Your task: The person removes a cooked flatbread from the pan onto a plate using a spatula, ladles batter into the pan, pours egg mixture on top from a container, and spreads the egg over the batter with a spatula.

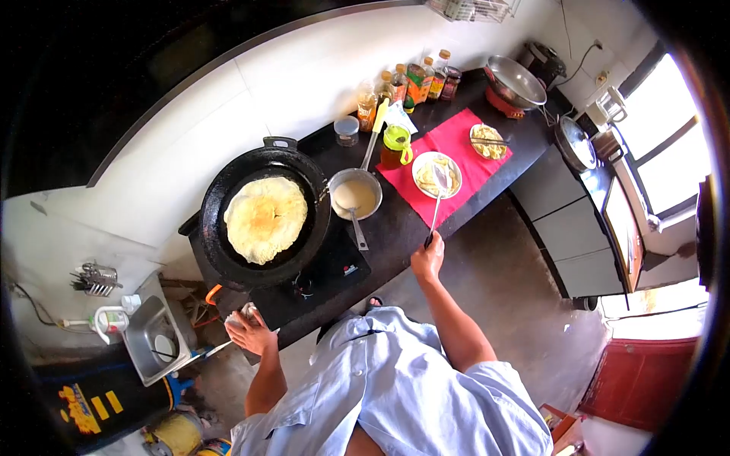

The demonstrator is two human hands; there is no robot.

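My right hand [428,258] is wrapped round the dark handle end of a long metal spatula [436,214]. The spatula's head lies in a white bowl [417,186] holding pale yellow pieces of food. At the counter's front left corner, my left hand [255,332] holds a crumpled whitish cloth [248,310], its fingers partly hidden. A large black wok [215,245] sits on the induction cooker [334,275], with a round, lightly browned flatbread [266,220] lying flat inside. Just right of it, a small saucepan [373,181] contains pale batter and a spoon [357,230].
A second food bowl [488,141] with chopsticks stands on the red cloth [456,135]. Near it are a green-lidded jar [396,144] and several sauce bottles [399,82] along the wall. A steel pan [517,82] sits at the far right; a sink [156,338] is at left.
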